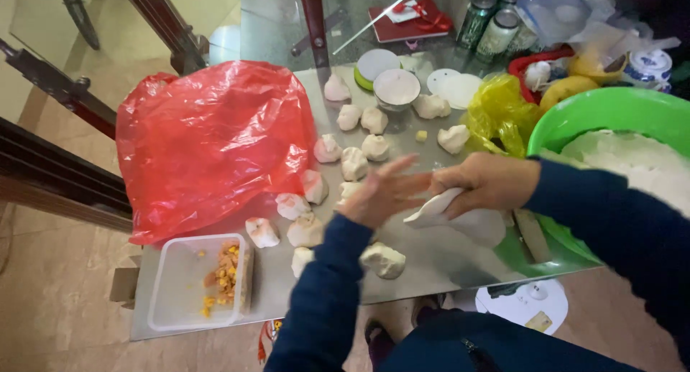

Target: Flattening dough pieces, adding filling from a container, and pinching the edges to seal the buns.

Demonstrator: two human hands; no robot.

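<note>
My right hand (pixel 483 183) grips a long roll of white dough (pixel 460 217) above the glass table (pixel 431 260). Just left of it hovers my left hand (pixel 381 192), fingers spread and palm turned toward the dough, holding nothing. Several small dough lumps (pixel 353 162) lie scattered on the table beyond and below my hands, one (pixel 382 260) near the front edge. Both arms wear dark blue sleeves.
A crumpled red plastic bag (pixel 212 145) fills the table's left side. A clear tub with orange-yellow filling (pixel 201 282) sits front left. A green basin of white dough (pixel 611 138) stands right, with a yellow bag (pixel 499 113), round lids, cans and bowls behind.
</note>
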